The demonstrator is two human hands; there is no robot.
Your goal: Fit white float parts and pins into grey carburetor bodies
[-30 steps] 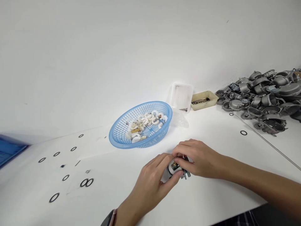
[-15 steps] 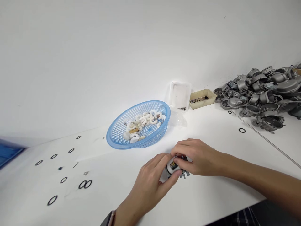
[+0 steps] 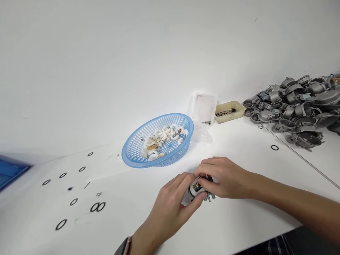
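Observation:
A small grey metal carburetor point(image 3: 209, 195) with a white plastic float point(image 3: 194, 186), a black rim and brass fittings rests on the white table between my hands. My left hand point(image 3: 174, 205) is closed around its left side, thumb below and fingers above. From the right, my right hand point(image 3: 221, 177) pinches the same part, with its thumb over the brass fittings and its fingers on the far edge. Much of the part is hidden under my fingers.
Beyond my hands stands a blue plastic basket point(image 3: 127, 161) holding white floats. A white tray point(image 3: 204, 106) and a cream tray point(image 3: 230, 118) of small parts are at the wall. Grey metal bowls point(image 3: 300, 106) are heaped at right. Black rubber rings point(image 3: 61, 224) lie scattered at left.
The whole view has shifted slightly to the right. Both hands keep their grip on the carburetor, with hardly any movement of the fingers.

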